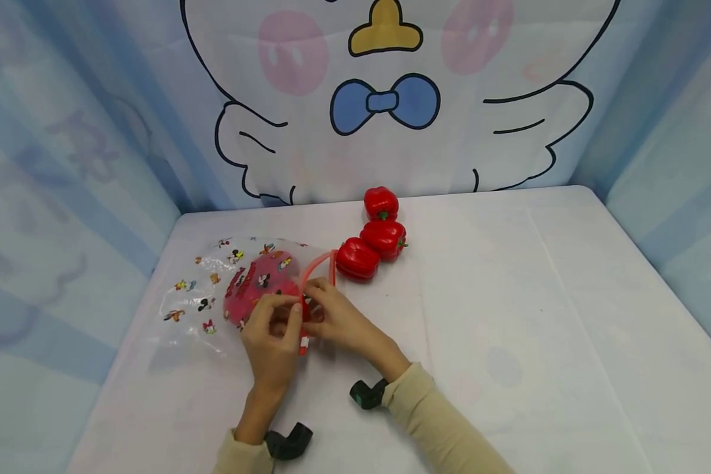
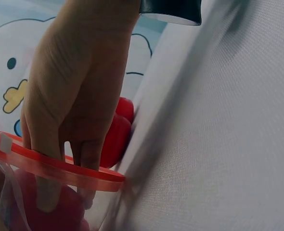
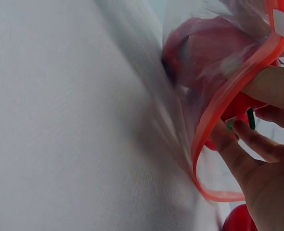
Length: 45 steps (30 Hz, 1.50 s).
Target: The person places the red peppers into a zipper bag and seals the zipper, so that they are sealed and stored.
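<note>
A clear zip bag (image 1: 192, 273) printed with small cartoon figures lies at the table's left, its red-edged mouth (image 1: 315, 262) facing right. Through the plastic shows a rounded red mass (image 1: 263, 283). My left hand (image 1: 274, 352) pinches the mouth's near edge close to the white slider (image 1: 305, 342). The fingers of my right hand (image 1: 346, 320) reach into the mouth. In the right wrist view they hold a red bell pepper (image 3: 243, 102) with a green stem. How much of this pepper is inside is partly hidden by the fingers and the bag's edge.
Behind the bag mouth, several red bell peppers sit in a row on the white table (image 1: 509, 296): a near one (image 1: 357, 259), a middle one (image 1: 384, 238) and a far one (image 1: 382, 203). Patterned curtain (image 1: 385, 158) hangs around the table's back and sides.
</note>
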Each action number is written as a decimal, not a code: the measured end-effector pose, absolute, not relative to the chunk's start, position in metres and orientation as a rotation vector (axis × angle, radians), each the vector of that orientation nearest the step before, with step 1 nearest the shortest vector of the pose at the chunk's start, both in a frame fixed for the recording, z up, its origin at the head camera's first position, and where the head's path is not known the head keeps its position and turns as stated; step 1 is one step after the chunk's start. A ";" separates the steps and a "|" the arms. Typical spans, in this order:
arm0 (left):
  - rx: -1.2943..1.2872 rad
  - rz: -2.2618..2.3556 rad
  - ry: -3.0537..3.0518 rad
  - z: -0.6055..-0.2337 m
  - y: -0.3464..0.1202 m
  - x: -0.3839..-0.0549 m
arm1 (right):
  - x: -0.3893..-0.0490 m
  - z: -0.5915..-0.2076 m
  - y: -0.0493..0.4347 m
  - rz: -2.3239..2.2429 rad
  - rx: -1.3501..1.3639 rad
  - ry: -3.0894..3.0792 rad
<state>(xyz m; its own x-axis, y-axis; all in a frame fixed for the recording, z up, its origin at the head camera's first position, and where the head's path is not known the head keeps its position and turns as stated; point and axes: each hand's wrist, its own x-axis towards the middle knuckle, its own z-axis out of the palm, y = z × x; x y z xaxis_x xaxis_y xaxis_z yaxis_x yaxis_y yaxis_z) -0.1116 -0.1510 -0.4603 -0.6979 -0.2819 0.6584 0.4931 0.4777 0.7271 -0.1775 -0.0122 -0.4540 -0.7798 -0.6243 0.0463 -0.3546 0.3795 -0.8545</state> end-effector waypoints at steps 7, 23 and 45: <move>-0.204 -1.253 -1.951 -0.462 -0.153 -0.113 | -0.177 -0.452 -0.011 -1.327 -0.903 2.330; -0.202 -1.250 -1.931 -0.462 -0.156 -0.115 | -0.185 -0.441 0.018 -1.469 -0.938 1.984; -0.213 -1.281 -1.909 -0.463 -0.157 -0.119 | -0.171 -0.457 -0.012 -1.422 -0.881 2.050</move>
